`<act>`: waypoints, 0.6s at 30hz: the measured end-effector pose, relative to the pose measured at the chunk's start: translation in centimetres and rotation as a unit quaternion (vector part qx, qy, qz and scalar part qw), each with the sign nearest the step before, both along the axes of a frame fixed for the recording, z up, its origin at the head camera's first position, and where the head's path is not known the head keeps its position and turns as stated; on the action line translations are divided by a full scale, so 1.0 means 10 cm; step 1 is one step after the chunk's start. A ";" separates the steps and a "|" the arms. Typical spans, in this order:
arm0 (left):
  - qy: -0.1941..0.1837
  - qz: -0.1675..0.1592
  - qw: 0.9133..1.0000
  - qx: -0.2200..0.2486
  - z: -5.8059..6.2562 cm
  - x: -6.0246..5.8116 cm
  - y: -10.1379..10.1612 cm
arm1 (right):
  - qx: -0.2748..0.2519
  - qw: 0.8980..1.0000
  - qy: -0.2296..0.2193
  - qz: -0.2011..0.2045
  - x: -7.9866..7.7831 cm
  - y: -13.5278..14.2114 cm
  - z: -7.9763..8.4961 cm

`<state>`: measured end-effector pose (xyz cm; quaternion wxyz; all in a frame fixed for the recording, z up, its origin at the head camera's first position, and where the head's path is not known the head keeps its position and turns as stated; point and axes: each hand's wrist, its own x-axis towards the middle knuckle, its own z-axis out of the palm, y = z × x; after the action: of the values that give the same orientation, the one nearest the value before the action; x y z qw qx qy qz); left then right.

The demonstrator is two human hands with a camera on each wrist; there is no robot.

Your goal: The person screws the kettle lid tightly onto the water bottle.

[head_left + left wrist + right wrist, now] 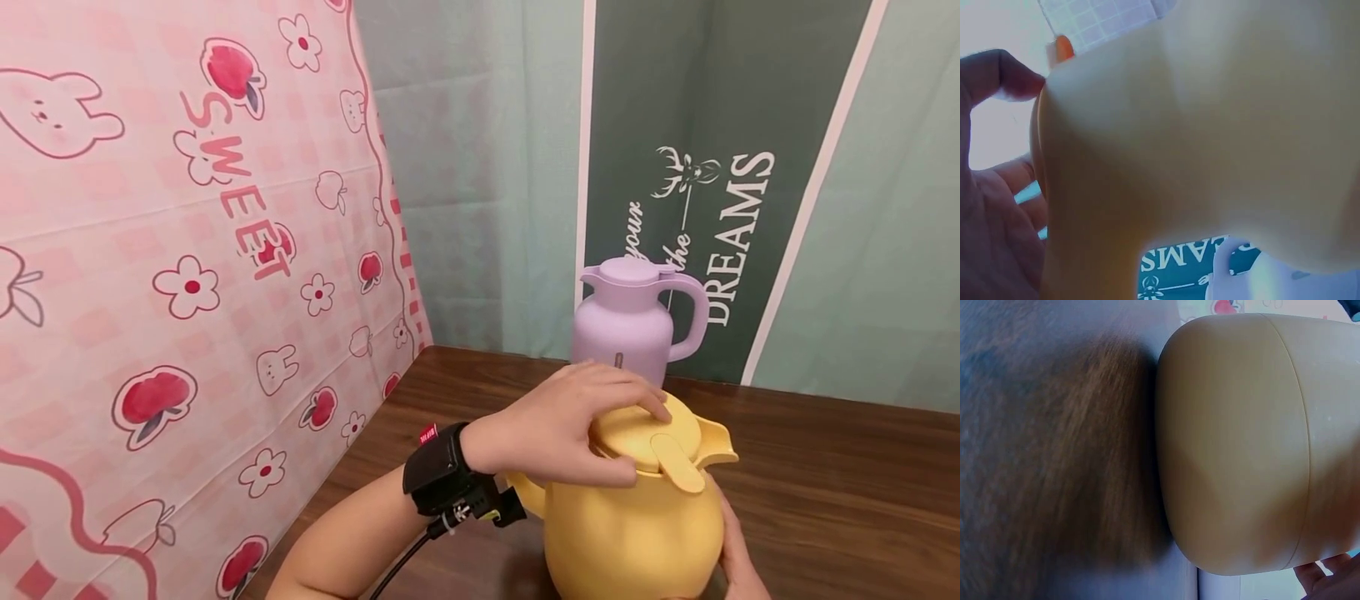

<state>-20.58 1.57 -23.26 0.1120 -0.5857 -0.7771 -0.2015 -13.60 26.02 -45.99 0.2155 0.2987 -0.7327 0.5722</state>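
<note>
In the head view a round yellow thermos jug [633,533] stands upright, its spout pointing right and its handle [528,493] on the left. My left hand [558,425] grips the jug's lid [678,421] from the left, thumb along the near rim and fingers over the top. The left wrist view shows the thumb [1019,78] right at the lid's edge. My right hand [738,550] holds the jug's body from the right, mostly hidden behind it. Its fingers [1319,578] show against the jug's side in the right wrist view, where the base sits close over the wood.
A lilac thermos jug [622,329] stands behind the yellow one, near the back edge of the dark wooden table [832,492]. A pink printed cloth [187,208] hangs at the left, and a green curtain [457,208] closes off the back. A cable runs from the left wristband [442,471].
</note>
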 end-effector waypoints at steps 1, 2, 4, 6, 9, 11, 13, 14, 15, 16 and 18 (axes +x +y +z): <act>-0.007 -0.003 1.000 -0.002 0.00 0.00 0.00 | 0.001 1.000 0.000 0.001 -0.01 0.00 0.00; -0.009 -0.001 1.000 0.002 0.00 -0.01 0.00 | 0.001 1.000 -0.002 -0.002 0.00 0.00 0.01; -0.010 0.014 1.000 0.022 -0.01 0.00 0.01 | 0.003 1.000 -0.004 -0.007 0.01 -0.02 0.03; -0.001 0.044 0.998 0.046 -0.02 0.01 0.03 | 0.003 1.000 -0.013 -0.009 0.03 -0.03 0.04; 0.003 0.088 0.994 0.061 -0.04 0.03 0.05 | 0.006 1.000 -0.023 -0.010 0.04 -0.03 0.05; 0.002 0.101 0.994 0.045 -0.04 0.03 0.04 | 0.006 1.000 -0.023 -0.008 0.04 -0.02 0.05; -0.001 0.090 0.996 0.019 -0.02 0.01 0.02 | 0.007 1.000 -0.024 -0.008 0.04 -0.02 0.04; -0.005 0.081 0.997 0.004 -0.01 -0.01 0.00 | 0.008 1.000 -0.026 -0.010 0.04 -0.01 0.04; -0.007 0.070 0.997 -0.009 0.00 -0.03 -0.01 | 0.009 0.999 -0.030 -0.010 0.04 -0.01 0.04; -0.006 0.058 0.998 -0.020 0.02 -0.05 -0.02 | 0.008 0.999 -0.031 -0.011 0.04 -0.02 0.04; -0.011 0.036 0.999 -0.035 0.04 -0.08 -0.03 | 0.003 0.999 -0.032 -0.012 0.04 -0.02 0.05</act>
<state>-21.41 1.25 -22.82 0.0902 -0.5584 -0.8055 -0.1765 -13.19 25.80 -45.52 0.1979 0.2724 -0.7441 0.5770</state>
